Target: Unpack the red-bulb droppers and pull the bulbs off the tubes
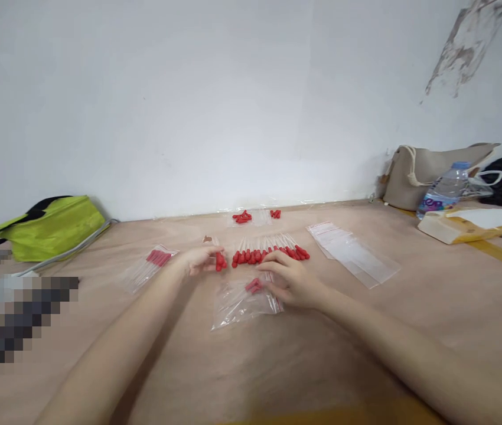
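Note:
A small bunch of red-tipped white sticks is pinched in my left hand, red ends toward me. My right hand curves over the mouth of a clear zip bag, thumb and fingers at its red-lined edge. Inside that bag lie several sticks with red tips, pointing toward my right hand. Just beyond the hands, a row of loose red-tipped sticks lies on the brown-covered surface; my right fingers partly hide it.
Left of my left arm lies a filled zip bag. Flat clear bags overlap at the right. More bagged red-tipped sticks lie by the wall. A green bag stands far left; a water bottle and beige bag stand right.

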Tool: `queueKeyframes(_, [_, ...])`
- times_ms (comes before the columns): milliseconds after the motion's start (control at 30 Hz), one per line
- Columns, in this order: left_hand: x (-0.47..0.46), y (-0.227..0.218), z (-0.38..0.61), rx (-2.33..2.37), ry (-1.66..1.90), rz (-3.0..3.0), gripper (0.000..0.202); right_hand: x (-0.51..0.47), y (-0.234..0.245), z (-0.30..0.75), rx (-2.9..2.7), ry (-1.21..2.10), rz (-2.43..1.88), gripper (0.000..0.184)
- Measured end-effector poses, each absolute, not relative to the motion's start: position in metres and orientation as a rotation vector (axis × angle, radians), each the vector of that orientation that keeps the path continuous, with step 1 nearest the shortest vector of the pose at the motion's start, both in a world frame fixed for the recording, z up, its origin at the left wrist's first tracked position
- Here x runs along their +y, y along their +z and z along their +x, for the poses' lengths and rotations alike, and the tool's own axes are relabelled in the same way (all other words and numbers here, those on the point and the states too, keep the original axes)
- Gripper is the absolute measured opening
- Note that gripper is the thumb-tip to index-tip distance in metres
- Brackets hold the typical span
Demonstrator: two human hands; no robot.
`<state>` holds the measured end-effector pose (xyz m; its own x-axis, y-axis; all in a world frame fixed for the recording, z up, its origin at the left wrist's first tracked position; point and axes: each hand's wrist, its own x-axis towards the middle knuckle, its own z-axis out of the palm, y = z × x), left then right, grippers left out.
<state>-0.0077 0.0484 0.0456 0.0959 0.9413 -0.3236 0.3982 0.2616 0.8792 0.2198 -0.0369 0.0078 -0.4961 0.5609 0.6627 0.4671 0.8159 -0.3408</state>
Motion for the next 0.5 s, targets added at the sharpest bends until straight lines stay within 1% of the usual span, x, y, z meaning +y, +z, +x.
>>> queueKeyframes(200, [0.096,0.039,0.002,1.62,0.538,1.352,0.028,-0.044,-0.011,0.253,-1.97,0.29,-0.975,0.016])
queueKeyframes(333, [0.106,0.028,0.018,1.693,0.511,1.404,0.026,-0.045,-0.019,0.253,-1.904,0.372,-1.05,0.015])
queueKeyframes(500, [0.108,0.024,0.022,1.783,0.484,1.482,0.025,-0.043,-0.022,0.251,-1.913,0.392,-1.069,0.016])
